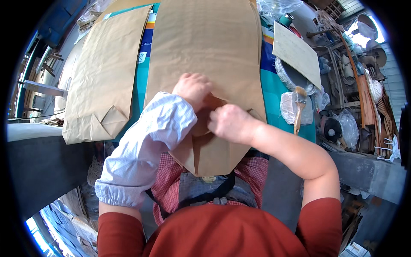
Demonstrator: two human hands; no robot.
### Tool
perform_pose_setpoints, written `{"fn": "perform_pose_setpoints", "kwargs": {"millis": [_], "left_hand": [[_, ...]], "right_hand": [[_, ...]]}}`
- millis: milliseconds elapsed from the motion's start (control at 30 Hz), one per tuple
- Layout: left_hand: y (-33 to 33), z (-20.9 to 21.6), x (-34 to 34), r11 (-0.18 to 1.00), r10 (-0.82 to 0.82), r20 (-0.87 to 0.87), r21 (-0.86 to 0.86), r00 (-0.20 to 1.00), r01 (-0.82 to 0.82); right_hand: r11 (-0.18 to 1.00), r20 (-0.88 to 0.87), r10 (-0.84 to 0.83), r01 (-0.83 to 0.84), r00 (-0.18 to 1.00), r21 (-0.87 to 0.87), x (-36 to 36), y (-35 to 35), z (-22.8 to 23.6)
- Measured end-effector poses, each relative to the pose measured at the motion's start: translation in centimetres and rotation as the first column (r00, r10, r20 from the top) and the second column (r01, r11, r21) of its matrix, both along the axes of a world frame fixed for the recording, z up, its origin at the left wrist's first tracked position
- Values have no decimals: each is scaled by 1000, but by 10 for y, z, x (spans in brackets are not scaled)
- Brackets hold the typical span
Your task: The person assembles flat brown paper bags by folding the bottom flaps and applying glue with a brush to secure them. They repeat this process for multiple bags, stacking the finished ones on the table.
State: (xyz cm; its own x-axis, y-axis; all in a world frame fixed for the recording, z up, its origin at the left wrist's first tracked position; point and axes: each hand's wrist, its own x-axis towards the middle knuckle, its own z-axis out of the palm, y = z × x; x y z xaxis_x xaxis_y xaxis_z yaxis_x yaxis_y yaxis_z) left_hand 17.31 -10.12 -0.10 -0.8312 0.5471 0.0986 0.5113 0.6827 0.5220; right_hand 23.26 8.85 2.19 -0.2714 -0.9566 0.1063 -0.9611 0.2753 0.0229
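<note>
A large brown kraft paper bag [205,47] lies in front of me on top of others, its near end opened out and hanging over the table edge. At this folded end, my left hand [193,89], in a pale checked sleeve cover, presses with curled fingers on the far side of the opening. My right hand [231,123] is closed at the opening's right side, knuckles up, gripping the paper there; its fingertips are hidden. The near flap [209,156] comes down to a blunt point over my lap. The inside of the fold is in shadow between both hands.
To the left lies another stack of paper bags [102,73] with a folded end. On the right, a bristle brush [299,109] rests on a plastic-wrapped block [287,107], beside a round basin [289,75] partly covered by a pale board [296,53]. A teal printed sheet [277,124] covers the table.
</note>
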Motion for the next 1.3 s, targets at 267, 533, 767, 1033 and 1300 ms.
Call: {"fn": "perform_pose_setpoints", "kwargs": {"millis": [267, 533, 767, 1033, 1300], "left_hand": [[21, -28, 3, 966, 184, -452, -80, 873, -245], [58, 58, 77, 754, 185, 565, -606, 804, 252], [-24, 50, 66, 766, 231, 215, -641, 949, -41], [-79, 8, 62, 994, 107, 525, -81, 845, -76], [-77, 37, 51, 988, 40, 611, -141, 790, 59]], "right_hand": [[909, -100, -260, 278, 961, 310, 36, 17, 4], [544, 146, -620, 289, 771, 787, -10, -12, 29], [771, -44, -617, 614, 786, 168, 20, 56, -11], [886, 609, -458, 276, 648, 372, 0, 55, 23], [719, 641, -637, 631, 429, 292, -6, 37, 16]]}}
